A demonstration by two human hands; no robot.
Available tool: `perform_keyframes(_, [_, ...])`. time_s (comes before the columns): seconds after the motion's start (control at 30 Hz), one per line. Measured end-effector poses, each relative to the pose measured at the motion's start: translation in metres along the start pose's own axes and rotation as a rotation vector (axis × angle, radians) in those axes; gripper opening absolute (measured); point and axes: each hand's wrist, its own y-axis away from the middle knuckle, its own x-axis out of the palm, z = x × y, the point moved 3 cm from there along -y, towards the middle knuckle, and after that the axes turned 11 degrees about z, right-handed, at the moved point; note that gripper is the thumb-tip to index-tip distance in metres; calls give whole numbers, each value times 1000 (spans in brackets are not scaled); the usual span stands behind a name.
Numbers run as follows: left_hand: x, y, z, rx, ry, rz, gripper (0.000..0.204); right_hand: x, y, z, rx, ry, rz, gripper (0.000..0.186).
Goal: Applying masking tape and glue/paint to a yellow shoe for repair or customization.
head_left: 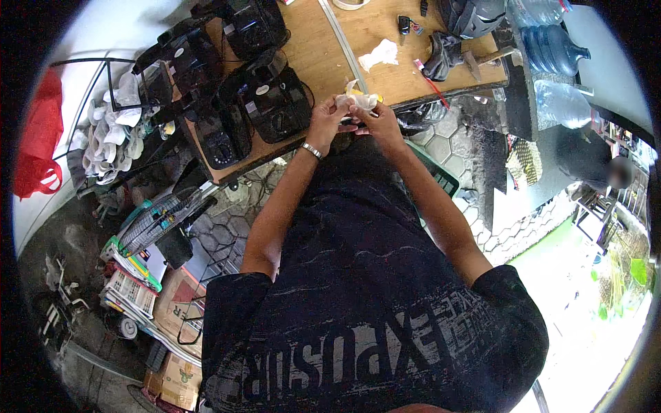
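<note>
At the near edge of the wooden table (323, 48), both hands hold a crumpled white piece, like tissue or thin wrapping (356, 98), with a bit of yellow showing at its right side. My left hand (329, 122) pinches it from the left, fingers closed. From the right, my right hand (379, 126) grips it with thumb and fingers bent together. What lies inside the white folds is hidden. A second crumpled white sheet (380, 55) rests on the tabletop beyond my hands.
Several black machines (279, 100) crowd the table's left part. On its right lie a hammer (482, 63), a dark pouch-like object (443, 56), a key (403, 25), a thin red strip (434, 85) and a helmet (475, 15). Large water bottles (551, 51) stand farther right.
</note>
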Motion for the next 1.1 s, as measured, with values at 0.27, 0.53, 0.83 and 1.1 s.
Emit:
perform_keyframes(0.27, [4, -14, -2, 30, 72, -100, 24, -15, -12, 3, -144, -250, -218, 23])
perform_keyframes(0.53, [-2, -54, -15, 31, 17, -135, 22, -82, -16, 14, -77, -391, -380, 25])
perform_keyframes(0.83, [57, -144, -5, 90, -1361, 452, 125, -143, 3, 22, -136, -384, -475, 25])
perform_keyframes(1.1, [56, -124, -18, -38, -525, 560, 45, -118, -2, 13, 21, -237, -293, 30])
